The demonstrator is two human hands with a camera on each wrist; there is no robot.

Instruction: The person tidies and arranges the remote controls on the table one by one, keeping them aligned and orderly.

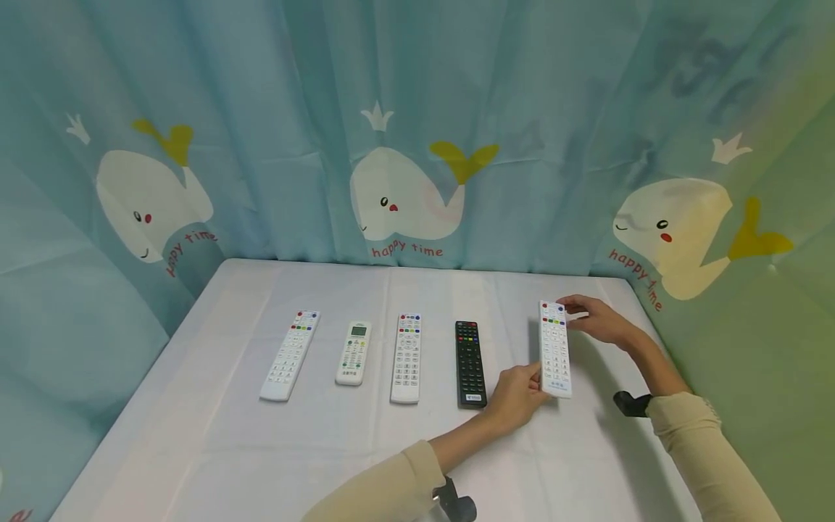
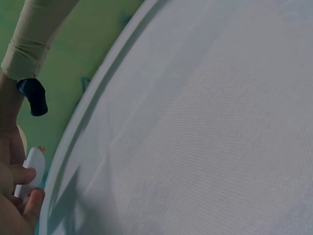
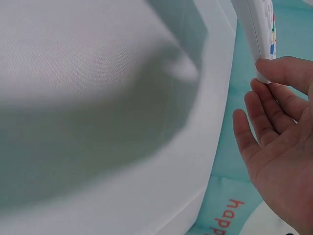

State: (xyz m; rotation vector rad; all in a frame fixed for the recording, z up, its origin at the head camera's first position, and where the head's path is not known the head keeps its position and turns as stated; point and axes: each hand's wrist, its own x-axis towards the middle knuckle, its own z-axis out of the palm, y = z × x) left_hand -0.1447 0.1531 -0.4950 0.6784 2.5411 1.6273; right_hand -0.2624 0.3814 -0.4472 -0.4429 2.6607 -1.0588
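Observation:
A white remote control [image 1: 554, 349] with colored buttons is held above the right part of the table, face toward the head camera. My left hand [image 1: 515, 397] pinches its lower end; in the left wrist view, thumb and finger grip the remote's white end [image 2: 35, 164]. At the upper right corner is my right hand [image 1: 596, 319]. The right wrist view shows its thumb and index finger pinching the tip of the remote [image 3: 257, 36], other fingers loosely bent. A black remote [image 1: 470, 364] lies just left of my left hand.
On the white table [image 1: 293, 457], left of the black remote, lie a white remote [image 1: 406, 359], a shorter white remote with a small screen [image 1: 354, 354] and another long white remote [image 1: 290, 357]. A curtain [image 1: 280, 145] with whale prints hangs behind the table.

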